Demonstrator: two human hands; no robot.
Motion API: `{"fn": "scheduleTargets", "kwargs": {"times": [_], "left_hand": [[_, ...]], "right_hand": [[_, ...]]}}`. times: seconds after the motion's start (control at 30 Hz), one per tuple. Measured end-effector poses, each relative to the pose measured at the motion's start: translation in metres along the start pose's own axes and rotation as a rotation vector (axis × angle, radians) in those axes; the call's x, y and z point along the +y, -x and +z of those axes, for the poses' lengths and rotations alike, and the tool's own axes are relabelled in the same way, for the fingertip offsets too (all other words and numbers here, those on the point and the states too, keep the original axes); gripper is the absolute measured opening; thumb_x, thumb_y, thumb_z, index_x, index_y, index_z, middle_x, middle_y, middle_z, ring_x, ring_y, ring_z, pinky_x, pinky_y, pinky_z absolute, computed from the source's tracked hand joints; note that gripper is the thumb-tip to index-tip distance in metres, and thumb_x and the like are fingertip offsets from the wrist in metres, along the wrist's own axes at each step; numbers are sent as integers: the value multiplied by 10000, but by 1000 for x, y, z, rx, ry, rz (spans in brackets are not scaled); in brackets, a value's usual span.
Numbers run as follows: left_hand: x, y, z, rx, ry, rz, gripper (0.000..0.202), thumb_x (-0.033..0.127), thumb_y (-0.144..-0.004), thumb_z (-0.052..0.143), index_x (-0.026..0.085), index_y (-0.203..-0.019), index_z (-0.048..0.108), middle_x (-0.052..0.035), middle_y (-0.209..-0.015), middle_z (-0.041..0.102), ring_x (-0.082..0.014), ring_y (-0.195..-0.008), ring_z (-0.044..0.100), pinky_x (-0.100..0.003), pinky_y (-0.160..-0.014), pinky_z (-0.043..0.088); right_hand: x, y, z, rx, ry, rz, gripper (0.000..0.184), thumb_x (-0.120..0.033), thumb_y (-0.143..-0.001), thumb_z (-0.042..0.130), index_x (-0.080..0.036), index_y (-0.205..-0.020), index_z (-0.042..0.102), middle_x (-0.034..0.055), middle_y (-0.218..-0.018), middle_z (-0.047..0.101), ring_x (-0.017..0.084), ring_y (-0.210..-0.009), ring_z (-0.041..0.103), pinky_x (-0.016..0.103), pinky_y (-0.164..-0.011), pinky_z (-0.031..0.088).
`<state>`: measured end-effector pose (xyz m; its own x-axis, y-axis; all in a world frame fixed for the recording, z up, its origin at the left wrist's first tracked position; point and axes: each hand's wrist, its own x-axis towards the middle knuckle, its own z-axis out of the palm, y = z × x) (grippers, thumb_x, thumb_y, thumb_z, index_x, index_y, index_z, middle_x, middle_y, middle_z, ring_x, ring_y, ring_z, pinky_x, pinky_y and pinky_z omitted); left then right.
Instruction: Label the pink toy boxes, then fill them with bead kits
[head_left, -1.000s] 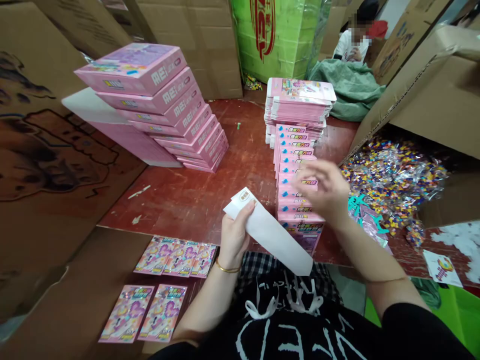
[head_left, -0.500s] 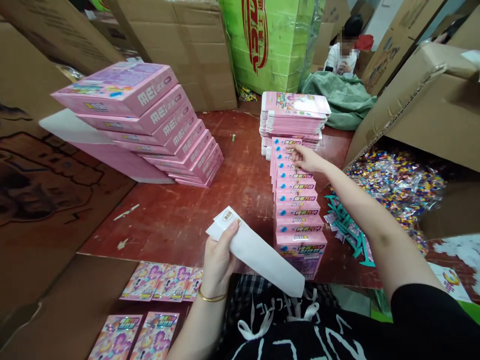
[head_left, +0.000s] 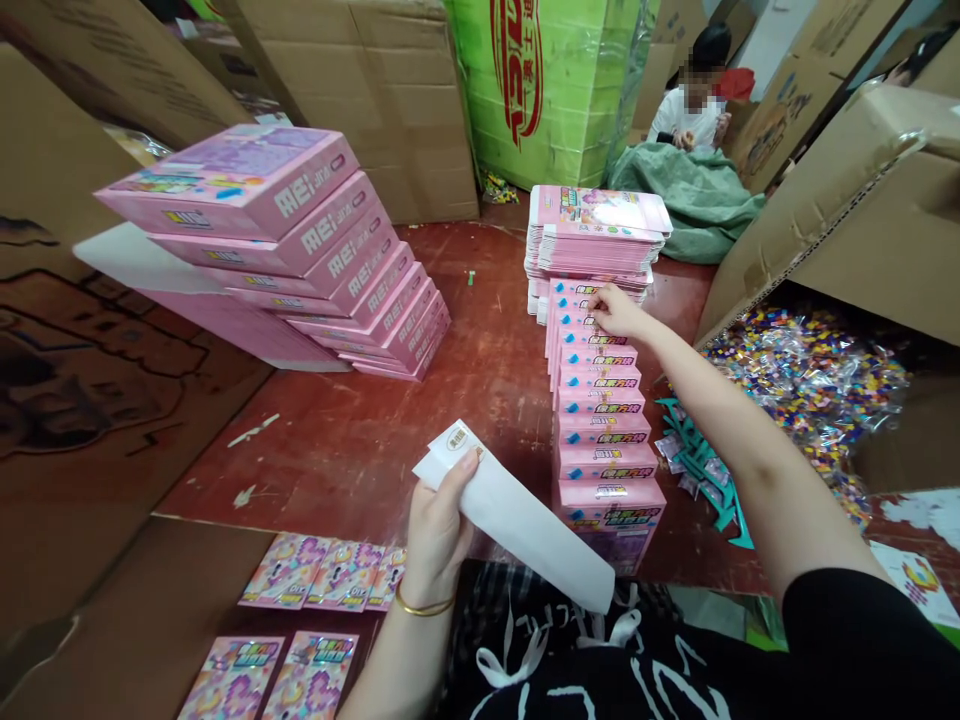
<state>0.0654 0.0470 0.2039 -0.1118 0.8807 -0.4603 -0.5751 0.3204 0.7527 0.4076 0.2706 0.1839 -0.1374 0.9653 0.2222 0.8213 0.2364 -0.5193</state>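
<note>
My left hand (head_left: 442,505) grips a white strip of sticker backing (head_left: 536,530), folded over, with an oval gold-and-dark sticker at its upper end. The strip slants down toward my lap. Out in front, my right hand (head_left: 616,312) reaches to the far part of a row of pink boxes (head_left: 611,495). Its fingers are pinched together at the top of one box, touching or just over it. Whatever they may hold is too small to see. The boxes stand on edge, one behind another, with printed top edges facing up.
A pile of flat pink cartons (head_left: 592,245) lies behind the row. Larger pink boxes (head_left: 300,250) are stacked at left. Bagged colourful beads (head_left: 810,370) fill a carton at right, beside teal plastic pieces (head_left: 705,470). Printed packets (head_left: 311,670) lie below. A person (head_left: 690,105) sits beyond.
My right hand stays at the far boxes, its fingers now drawn closer together. The left hand keeps its hold on the strip. The view has shifted slightly.
</note>
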Motion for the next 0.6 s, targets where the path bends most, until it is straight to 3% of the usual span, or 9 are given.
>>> {"fn": "scheduleTargets", "kwargs": {"times": [0.13,0.23,0.3,0.37,0.43,0.53,0.6], "left_hand": [[0,1,0,-3,28,2,431,325,-469,953,123,-781,736,-10,-692,732,-117,-562,661,-178,-553,546],[-1,3,2,-13,48,-25,442,319,-443,960,118,-764,731,-8,-685,727,-111,-555,653,-176,-545,542],[-1,5,4,-29,47,-29,438,319,-447,957,116,-761,729,-6,-678,722,-107,-547,647,-173,-535,536],[-2,9,6,-38,49,-13,432,315,-448,956,116,-755,727,-3,-665,716,-101,-537,638,-166,-526,527],[-3,13,6,-36,58,10,438,312,-436,957,116,-754,728,-3,-664,715,-103,-540,639,-168,-530,527],[-6,21,5,-58,61,32,439,321,-438,954,116,-757,732,-9,-671,715,-106,-549,637,-178,-540,529],[-9,28,5,-107,48,23,418,333,-466,949,117,-752,733,-9,-668,711,-101,-545,627,-179,-537,525]], "right_hand": [[3,4,2,14,-19,11,184,-102,-714,576,-163,-858,673,94,-979,573,235,-876,574,469,-907,513],[4,6,0,35,-46,13,154,-196,-780,610,-153,-894,704,87,-935,624,213,-819,590,438,-864,534],[3,6,-3,47,-61,51,293,-244,-792,654,-155,-1067,698,69,-887,657,204,-774,602,421,-830,541],[-5,7,-8,93,-84,96,500,-235,-803,665,-175,-1296,601,53,-869,684,189,-718,609,398,-789,544],[-29,17,-12,212,-114,75,569,-250,-840,646,-191,-1392,520,57,-897,701,181,-697,615,383,-766,540],[-98,59,-17,378,-225,-74,370,-377,-900,612,-178,-1211,637,76,-943,706,182,-775,638,351,-756,534],[-153,104,-17,243,-366,-118,299,-451,-920,587,-173,-944,696,61,-850,699,158,-738,632,299,-689,518]]}}
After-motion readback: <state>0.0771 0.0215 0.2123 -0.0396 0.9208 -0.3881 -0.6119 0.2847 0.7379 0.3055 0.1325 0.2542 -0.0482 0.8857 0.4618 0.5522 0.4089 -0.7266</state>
